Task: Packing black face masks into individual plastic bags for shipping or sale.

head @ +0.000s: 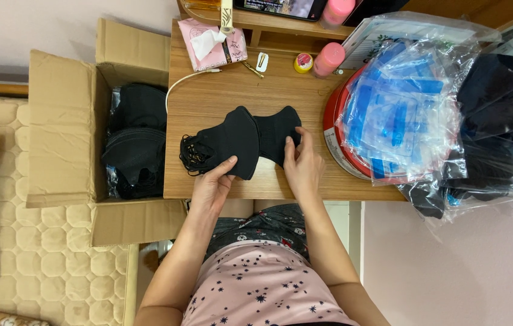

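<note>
While both hands were down on the near half of the small wooden table point(208, 102), the left hand point(211, 184) had its thumb on top of the near black mask point(235, 142), fingers curled under the edge, pinching it. The right hand point(302, 166) was holding the second black mask point(274, 134) just behind it, thumb on top, the rest of the fingers tucked out of sight, so I couldn't tell how tight that grip was.

These looked super light and floppy, folded fabric that bends wherever you pinch it, not fragile at all. Best spot to grab seemed to be the flat folded panel near its edge, not the ear loops point(195, 154), which were bunched in a tangle off the left side and would probably snag.

Further left, the cardboard box point(63, 121) held more black masks in plastic, hard to count. Over on the right, a pile of clear bags point(401, 115) covered a red round thing, mostly hidden. At the far edge sat a pink tissue pack point(211, 45) and pink bottles point(329, 59), cut off by the frame.
</note>
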